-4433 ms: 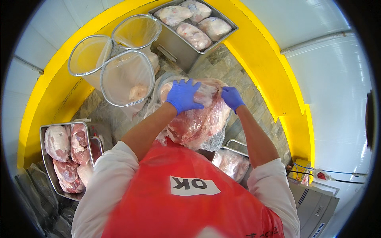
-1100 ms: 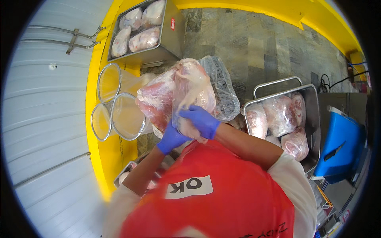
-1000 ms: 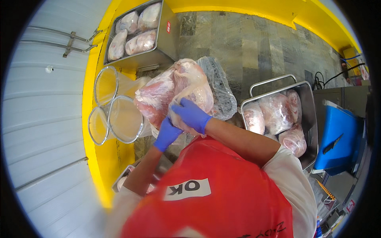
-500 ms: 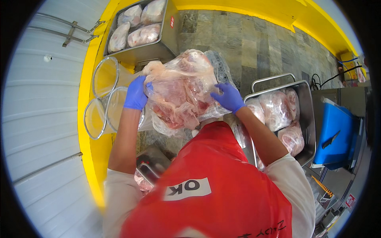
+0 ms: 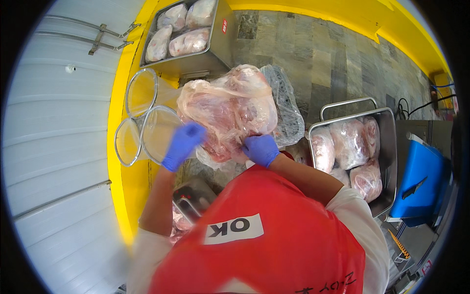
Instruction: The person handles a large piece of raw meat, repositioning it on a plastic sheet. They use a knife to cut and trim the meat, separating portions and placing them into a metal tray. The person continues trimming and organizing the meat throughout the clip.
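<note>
A meat-processing room, as I watch it from my remote post: raw cuts in clear plastic (image 5: 350, 143) sit packed in steel bins (image 5: 221, 49), and a larger plastic-wrapped piece of meat (image 5: 232, 112) lies before a worker in blue gloves (image 5: 263, 150), white sleeves (image 5: 360, 220) and a red apron (image 5: 293, 245). Near the yellow band (image 5: 117, 196) along the pale panelled wall (image 5: 58, 152), I see hooped clear bags (image 5: 157, 131). The floor (image 5: 313, 44) has a grey tile pattern; at right, what looks to me like a dark knife (image 5: 414, 188) shows against a blue board (image 5: 416, 166).
</note>
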`<action>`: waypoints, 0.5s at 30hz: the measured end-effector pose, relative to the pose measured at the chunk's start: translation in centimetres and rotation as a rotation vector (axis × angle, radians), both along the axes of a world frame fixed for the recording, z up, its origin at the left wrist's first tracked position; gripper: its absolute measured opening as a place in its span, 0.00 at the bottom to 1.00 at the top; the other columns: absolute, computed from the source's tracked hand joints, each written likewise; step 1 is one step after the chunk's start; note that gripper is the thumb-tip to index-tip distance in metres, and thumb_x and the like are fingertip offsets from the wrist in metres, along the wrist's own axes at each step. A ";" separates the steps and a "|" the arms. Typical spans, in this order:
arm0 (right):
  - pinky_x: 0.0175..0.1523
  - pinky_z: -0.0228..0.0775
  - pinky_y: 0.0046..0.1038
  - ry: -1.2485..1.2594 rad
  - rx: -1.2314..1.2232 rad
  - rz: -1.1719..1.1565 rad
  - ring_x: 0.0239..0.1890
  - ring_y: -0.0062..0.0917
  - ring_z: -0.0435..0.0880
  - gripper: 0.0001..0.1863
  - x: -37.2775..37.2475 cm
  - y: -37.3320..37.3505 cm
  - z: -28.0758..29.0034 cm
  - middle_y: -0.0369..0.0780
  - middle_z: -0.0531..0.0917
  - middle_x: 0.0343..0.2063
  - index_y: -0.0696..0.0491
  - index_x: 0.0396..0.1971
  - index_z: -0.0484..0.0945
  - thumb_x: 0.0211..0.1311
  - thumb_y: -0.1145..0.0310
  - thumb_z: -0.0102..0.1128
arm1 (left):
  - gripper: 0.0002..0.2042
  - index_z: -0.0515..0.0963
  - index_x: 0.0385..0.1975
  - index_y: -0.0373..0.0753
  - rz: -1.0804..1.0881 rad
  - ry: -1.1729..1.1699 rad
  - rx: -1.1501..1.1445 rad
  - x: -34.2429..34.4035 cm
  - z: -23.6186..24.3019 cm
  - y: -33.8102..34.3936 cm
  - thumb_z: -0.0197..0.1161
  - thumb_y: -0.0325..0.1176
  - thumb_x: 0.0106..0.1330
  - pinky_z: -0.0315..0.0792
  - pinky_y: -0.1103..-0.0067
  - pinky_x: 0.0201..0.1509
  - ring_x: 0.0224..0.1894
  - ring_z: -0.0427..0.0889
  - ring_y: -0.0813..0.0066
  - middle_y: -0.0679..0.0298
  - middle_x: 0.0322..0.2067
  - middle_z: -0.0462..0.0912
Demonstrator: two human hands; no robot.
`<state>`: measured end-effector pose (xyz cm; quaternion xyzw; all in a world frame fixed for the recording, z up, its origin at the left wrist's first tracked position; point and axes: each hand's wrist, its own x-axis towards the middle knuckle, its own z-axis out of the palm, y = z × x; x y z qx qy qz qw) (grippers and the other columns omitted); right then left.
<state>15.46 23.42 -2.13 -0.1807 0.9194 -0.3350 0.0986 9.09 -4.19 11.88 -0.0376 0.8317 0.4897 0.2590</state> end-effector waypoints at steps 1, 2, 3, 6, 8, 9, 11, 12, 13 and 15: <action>0.41 0.82 0.46 0.012 -0.030 -0.005 0.31 0.47 0.89 0.20 0.2 -0.5 -0.7 0.49 0.89 0.28 0.52 0.27 0.88 0.62 0.49 0.65 | 0.15 0.83 0.47 0.32 -0.210 -0.174 -0.023 2.0 -0.4 1.3 0.69 0.39 0.74 0.79 0.75 0.50 0.41 0.83 0.77 0.65 0.39 0.87; 0.42 0.82 0.46 -0.063 -0.105 -0.004 0.31 0.47 0.89 0.19 0.0 -0.7 -0.4 0.49 0.89 0.28 0.52 0.27 0.88 0.61 0.51 0.65 | 0.17 0.83 0.52 0.33 -0.414 -0.349 -0.043 4.0 -1.1 2.4 0.69 0.41 0.75 0.80 0.76 0.49 0.42 0.83 0.76 0.66 0.41 0.88; 0.42 0.82 0.46 -0.138 -0.174 -0.014 0.32 0.47 0.89 0.17 -0.4 -0.7 0.2 0.49 0.89 0.29 0.53 0.27 0.88 0.61 0.53 0.64 | 0.20 0.82 0.55 0.33 -0.505 -0.311 -0.103 6.1 -3.2 3.1 0.70 0.43 0.74 0.80 0.75 0.50 0.43 0.83 0.76 0.65 0.44 0.88; 0.44 0.81 0.46 -0.302 -0.330 0.034 0.33 0.48 0.89 0.15 -1.5 -0.4 1.2 0.49 0.88 0.30 0.53 0.29 0.89 0.59 0.56 0.64 | 0.19 0.83 0.55 0.34 -0.427 -0.311 -0.028 8.6 -9.5 5.6 0.68 0.43 0.74 0.78 0.72 0.54 0.50 0.83 0.73 0.60 0.47 0.87; 0.42 0.80 0.45 -0.304 -0.368 0.082 0.31 0.47 0.87 0.15 -1.8 -0.4 1.3 0.50 0.87 0.29 0.54 0.29 0.88 0.59 0.57 0.64 | 0.18 0.83 0.55 0.34 -0.295 -0.288 0.080 9.2 -11.8 7.8 0.66 0.42 0.75 0.78 0.70 0.57 0.54 0.83 0.72 0.57 0.48 0.87; 0.40 0.79 0.45 -0.260 -0.358 0.107 0.29 0.47 0.86 0.15 -2.0 -0.8 1.3 0.50 0.86 0.28 0.55 0.28 0.87 0.60 0.57 0.65 | 0.18 0.82 0.56 0.34 -0.243 -0.243 0.124 9.2 -12.8 8.8 0.65 0.41 0.75 0.77 0.71 0.57 0.54 0.82 0.72 0.57 0.49 0.86; 0.40 0.79 0.45 -0.240 -0.318 0.148 0.29 0.47 0.86 0.15 -2.1 -1.3 1.6 0.50 0.86 0.28 0.54 0.28 0.87 0.60 0.56 0.65 | 0.18 0.80 0.58 0.34 -0.094 -0.120 0.181 10.3 -15.7 9.5 0.64 0.38 0.76 0.77 0.71 0.57 0.55 0.82 0.73 0.56 0.51 0.86; 0.42 0.80 0.45 -0.261 -0.282 0.169 0.31 0.47 0.87 0.15 -2.3 -1.6 1.9 0.49 0.87 0.29 0.52 0.29 0.88 0.60 0.55 0.64 | 0.18 0.80 0.59 0.34 0.007 -0.038 0.198 11.5 -18.4 9.3 0.63 0.37 0.76 0.78 0.71 0.57 0.56 0.83 0.72 0.56 0.52 0.86; 0.44 0.80 0.46 -0.281 -0.248 0.182 0.34 0.47 0.88 0.15 -2.5 -1.6 2.4 0.48 0.89 0.31 0.50 0.30 0.90 0.60 0.54 0.64 | 0.17 0.79 0.60 0.34 0.089 -0.056 0.224 11.8 -19.2 9.1 0.63 0.36 0.77 0.78 0.71 0.57 0.56 0.83 0.71 0.56 0.53 0.85; 0.43 0.80 0.44 -0.240 -0.220 0.250 0.31 0.46 0.86 0.16 -3.1 -0.9 3.4 0.47 0.88 0.29 0.52 0.29 0.88 0.60 0.53 0.67 | 0.17 0.78 0.60 0.33 0.240 -0.184 0.293 11.9 -20.1 8.7 0.61 0.34 0.77 0.79 0.70 0.57 0.56 0.85 0.68 0.55 0.53 0.85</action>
